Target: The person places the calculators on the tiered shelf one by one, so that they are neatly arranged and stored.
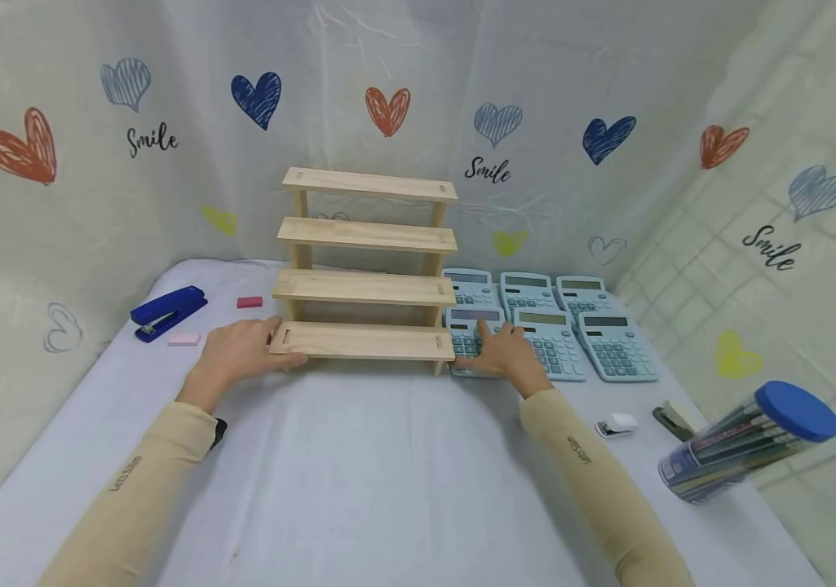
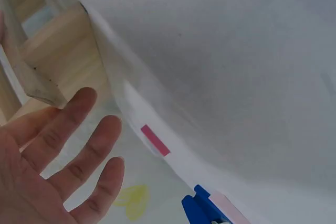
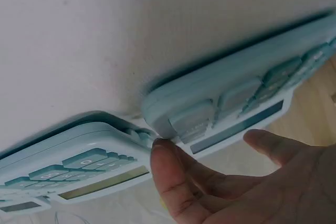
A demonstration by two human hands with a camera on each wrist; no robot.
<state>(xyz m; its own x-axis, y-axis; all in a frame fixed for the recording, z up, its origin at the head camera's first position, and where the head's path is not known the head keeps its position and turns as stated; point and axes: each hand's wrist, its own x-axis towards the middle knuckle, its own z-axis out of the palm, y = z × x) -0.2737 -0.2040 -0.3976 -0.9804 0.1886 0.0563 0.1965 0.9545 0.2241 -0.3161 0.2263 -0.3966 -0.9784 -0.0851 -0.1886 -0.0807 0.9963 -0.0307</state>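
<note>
My left hand [image 1: 236,356] holds the left end of the lowest board of a wooden tiered rack [image 1: 362,341], thumb along its front edge. In the left wrist view its other fingers [image 2: 97,145] spread beside the wooden side piece [image 2: 63,61]. At the rack's right, my right hand [image 1: 503,356] spans a light blue calculator [image 1: 475,316], thumb by its left side. One fingertip sits at its right edge, in the gap before the neighbouring calculator [image 3: 105,156]; another finger lies over the display [image 3: 236,127]. The thumb is outside the right wrist view.
More calculators [image 1: 616,349] stand in two rows at right. Nearer lie a small white stapler [image 1: 617,425], a dark green-grey one [image 1: 673,421] and a blue-lidded tub of pencils [image 1: 733,452]. At left are a blue stapler [image 1: 168,312], a red eraser [image 1: 249,302] and a pink one [image 1: 184,338].
</note>
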